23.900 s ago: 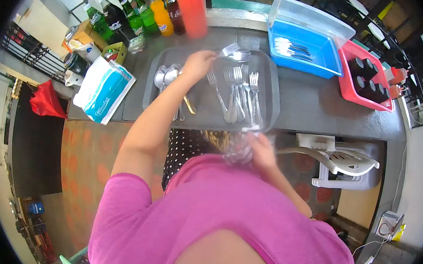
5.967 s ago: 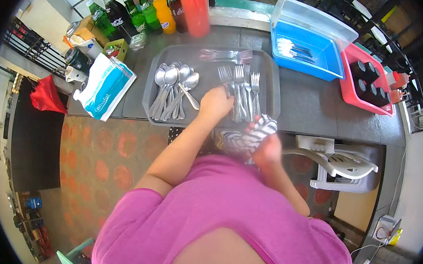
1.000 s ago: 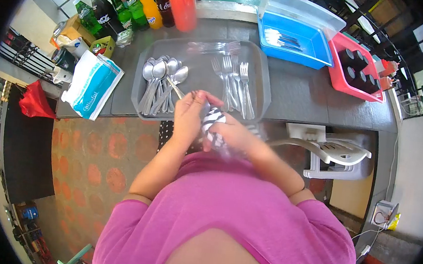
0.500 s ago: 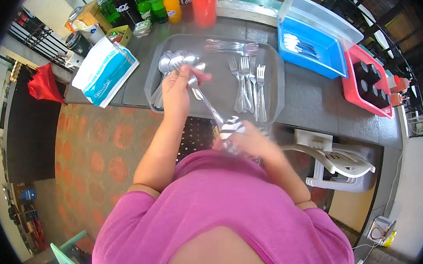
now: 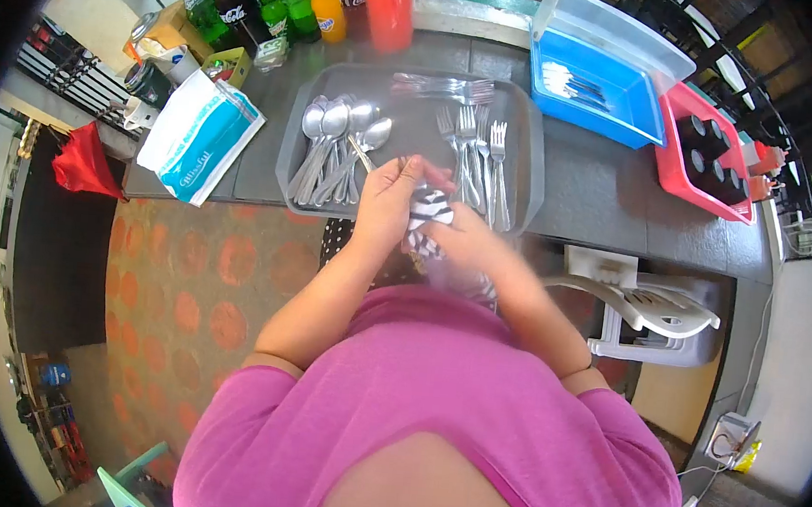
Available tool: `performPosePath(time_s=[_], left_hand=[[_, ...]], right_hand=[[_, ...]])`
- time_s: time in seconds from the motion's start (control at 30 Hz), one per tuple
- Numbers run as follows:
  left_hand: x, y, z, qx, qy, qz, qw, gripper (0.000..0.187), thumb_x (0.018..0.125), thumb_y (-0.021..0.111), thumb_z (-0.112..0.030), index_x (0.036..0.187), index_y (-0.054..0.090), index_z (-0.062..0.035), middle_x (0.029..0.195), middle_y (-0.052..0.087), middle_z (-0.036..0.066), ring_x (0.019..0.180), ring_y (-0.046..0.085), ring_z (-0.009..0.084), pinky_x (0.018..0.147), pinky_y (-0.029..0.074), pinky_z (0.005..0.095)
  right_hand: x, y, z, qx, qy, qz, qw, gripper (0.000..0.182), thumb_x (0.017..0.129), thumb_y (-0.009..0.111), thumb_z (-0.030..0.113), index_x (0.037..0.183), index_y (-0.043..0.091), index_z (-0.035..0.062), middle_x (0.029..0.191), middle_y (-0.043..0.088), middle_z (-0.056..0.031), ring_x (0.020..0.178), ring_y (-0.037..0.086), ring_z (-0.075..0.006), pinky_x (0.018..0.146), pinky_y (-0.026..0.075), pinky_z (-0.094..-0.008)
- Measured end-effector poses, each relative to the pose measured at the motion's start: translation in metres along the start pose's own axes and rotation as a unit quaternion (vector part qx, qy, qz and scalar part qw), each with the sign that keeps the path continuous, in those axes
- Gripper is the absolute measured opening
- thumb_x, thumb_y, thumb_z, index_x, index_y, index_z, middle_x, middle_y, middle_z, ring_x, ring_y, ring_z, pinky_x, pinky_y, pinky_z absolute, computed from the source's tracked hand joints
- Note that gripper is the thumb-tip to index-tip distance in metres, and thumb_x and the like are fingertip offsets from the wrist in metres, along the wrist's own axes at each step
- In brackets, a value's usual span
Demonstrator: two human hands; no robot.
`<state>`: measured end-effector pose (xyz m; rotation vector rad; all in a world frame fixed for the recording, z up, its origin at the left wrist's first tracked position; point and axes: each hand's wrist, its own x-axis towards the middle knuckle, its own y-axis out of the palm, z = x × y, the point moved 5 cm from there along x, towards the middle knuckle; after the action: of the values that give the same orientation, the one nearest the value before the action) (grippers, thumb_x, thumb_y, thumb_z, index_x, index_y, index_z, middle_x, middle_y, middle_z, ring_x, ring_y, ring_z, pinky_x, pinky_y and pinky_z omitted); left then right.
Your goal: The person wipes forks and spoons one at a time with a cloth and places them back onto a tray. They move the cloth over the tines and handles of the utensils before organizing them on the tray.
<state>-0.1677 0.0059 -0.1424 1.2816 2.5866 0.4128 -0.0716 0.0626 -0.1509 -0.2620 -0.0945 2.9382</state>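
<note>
1. Both hands meet over the near edge of the gray tray [image 5: 525, 148]. My left hand [image 5: 386, 200] is curled, fingers narrow, around the upper end of a piece of cutlery; only a thin bit of metal shows above the fingers, so I cannot tell if it is a spoon or a fork.
2. My right hand [image 5: 460, 239] is closed on the striped cloth [image 5: 425, 219], which is wrapped around the lower part of that piece.
3. I judge the cutlery light, stiff and smooth, so it may slip if wet; the best hold is on the narrow handle, with the cloth giving grip. The cloth itself is soft and folds easily, and can be taken anywhere.
4. The spoons [image 5: 336, 143] lie in a bunch on the left of the tray, the forks [image 5: 475, 159] on the right, and a few more forks [image 5: 443, 87] across the far side.
5. Half a second ago my left hand was stretched out over the spoons, apart from the right hand. Now it is back beside the cloth, touching it.
</note>
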Motion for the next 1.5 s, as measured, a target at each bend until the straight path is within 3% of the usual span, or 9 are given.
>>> performPosePath(time_s=[0.1, 0.43, 0.53, 0.67, 0.9, 1.1, 1.2, 1.27, 1.5], left_hand=[[0.001, -0.009, -0.019, 0.066, 0.026, 0.003, 0.997, 0.040, 0.099, 0.041, -0.030, 0.086, 0.064, -0.0003, 0.088, 0.068, 0.012, 0.101, 0.060, 0.0229, 0.096, 0.039, 0.0353], [0.014, -0.024, -0.019, 0.037, 0.017, 0.004, 0.999, 0.039, 0.099, 0.042, -0.031, 0.095, 0.064, 0.0005, 0.098, 0.068, 0.013, 0.101, 0.060, 0.0218, 0.094, 0.039, 0.0320], [0.005, -0.006, 0.002, 0.078, 0.029, 0.066, 0.994, 0.061, 0.094, 0.044, -0.049, 0.126, 0.051, 0.0036, 0.123, 0.059, 0.013, 0.102, 0.059, 0.0188, 0.086, 0.041, 0.0314], [-0.029, 0.017, 0.025, 0.005, -0.123, 0.064, 0.990, 0.034, 0.096, 0.049, -0.028, 0.103, 0.063, 0.0019, 0.093, 0.069, 0.011, 0.075, 0.062, 0.0117, 0.066, 0.049, 0.0245], [-0.011, 0.016, 0.015, -0.050, -0.082, 0.019, 0.995, 0.032, 0.097, 0.047, -0.024, 0.087, 0.064, 0.0019, 0.080, 0.067, 0.010, 0.071, 0.062, 0.0140, 0.068, 0.049, 0.0265], [0.078, -0.022, -0.011, 0.070, 0.066, -0.091, 0.991, 0.033, 0.098, 0.044, -0.025, 0.087, 0.061, 0.0008, 0.072, 0.064, 0.007, 0.061, 0.058, 0.0151, 0.056, 0.045, 0.0264], [0.127, -0.034, -0.010, 0.240, 0.098, 0.004, 0.966, 0.028, 0.096, 0.048, -0.024, 0.091, 0.062, 0.0000, 0.067, 0.062, 0.007, 0.061, 0.059, 0.0169, 0.057, 0.045, 0.0292], [0.142, -0.025, -0.022, 0.536, 0.146, -0.008, 0.832, 0.023, 0.090, 0.054, -0.023, 0.093, 0.064, -0.0023, 0.064, 0.060, 0.011, 0.061, 0.060, 0.0216, 0.060, 0.046, 0.0335], [0.206, -0.030, -0.001, 0.609, 0.308, 0.032, 0.730, 0.019, 0.082, 0.061, -0.020, 0.088, 0.067, -0.0029, 0.074, 0.064, 0.016, 0.072, 0.063, 0.0302, 0.067, 0.047, 0.0371]], right_hand=[[-0.011, 0.017, -0.001, 0.086, 0.082, 0.054, 0.991, 0.021, 0.089, 0.050, 0.016, 0.086, 0.064, 0.0005, 0.076, 0.066, -0.0050, 0.070, 0.060, -0.0117, 0.063, 0.046, -0.0263], [-0.025, 0.018, -0.010, 0.092, 0.094, 0.041, 0.990, 0.016, 0.087, 0.052, 0.010, 0.088, 0.063, -0.0014, 0.078, 0.067, -0.0063, 0.070, 0.061, -0.0111, 0.063, 0.048, -0.0255], [-0.023, 0.014, -0.022, 0.093, 0.077, 0.019, 0.992, 0.015, 0.088, 0.051, 0.009, 0.091, 0.062, -0.0019, 0.078, 0.067, -0.0063, 0.071, 0.062, -0.0110, 0.064, 0.048, -0.0257], [-0.021, 0.005, -0.021, 0.192, 0.085, -0.039, 0.977, 0.016, 0.089, 0.050, 0.008, 0.098, 0.060, -0.0011, 0.084, 0.065, -0.0050, 0.074, 0.061, -0.0105, 0.067, 0.048, -0.0268], [-0.013, -0.004, -0.023, 0.110, -0.059, -0.098, 0.987, 0.016, 0.088, 0.052, 0.008, 0.099, 0.059, -0.0017, 0.084, 0.064, -0.0039, 0.078, 0.059, -0.0103, 0.069, 0.048, -0.0271], [-0.041, 0.011, -0.046, 0.005, 0.169, -0.042, 0.985, 0.017, 0.086, 0.056, 0.014, 0.095, 0.064, 0.0010, 0.073, 0.063, -0.0017, 0.064, 0.056, -0.0087, 0.057, 0.044, -0.0242], [-0.050, 0.012, -0.089, 0.173, 0.114, -0.116, 0.971, 0.016, 0.086, 0.055, 0.013, 0.091, 0.064, 0.0016, 0.073, 0.062, -0.0010, 0.062, 0.053, -0.0079, 0.055, 0.042, -0.0240], [-0.065, 0.004, -0.054, 0.197, 0.143, -0.114, 0.963, 0.015, 0.085, 0.055, 0.011, 0.094, 0.063, 0.0026, 0.073, 0.060, 0.0001, 0.062, 0.053, -0.0071, 0.054, 0.042, -0.0242], [-0.083, -0.010, -0.054, 0.279, 0.202, -0.163, 0.925, 0.025, 0.079, 0.052, 0.005, 0.104, 0.056, 0.0064, 0.095, 0.054, -0.0042, 0.086, 0.052, -0.0131, 0.077, 0.041, -0.0251]])
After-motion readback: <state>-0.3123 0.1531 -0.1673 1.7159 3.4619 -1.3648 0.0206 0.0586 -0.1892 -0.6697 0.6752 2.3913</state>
